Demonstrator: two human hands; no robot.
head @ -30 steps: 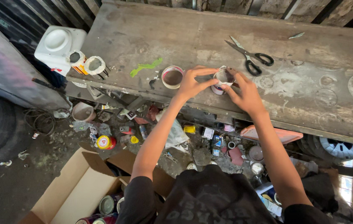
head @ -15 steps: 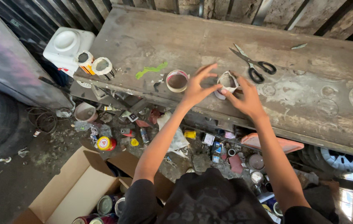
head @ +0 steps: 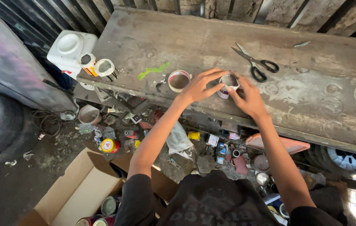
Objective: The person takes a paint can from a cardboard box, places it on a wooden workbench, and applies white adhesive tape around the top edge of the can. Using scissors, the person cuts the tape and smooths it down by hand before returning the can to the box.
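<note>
both hands on one small cup (head: 228,83) | left hand (head: 199,86) pinches its left side, right hand (head: 249,97) grips its right | cup upright near bench (head: 153,37) front edge, scissors (head: 254,63) just behind

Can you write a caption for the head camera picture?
Both hands grip a small white cup on a worn workbench.

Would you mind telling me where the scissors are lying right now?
In the head view, the scissors lie flat on the workbench, up and to the right of the small can that both hands hold, with their black handles pointing right.
</note>
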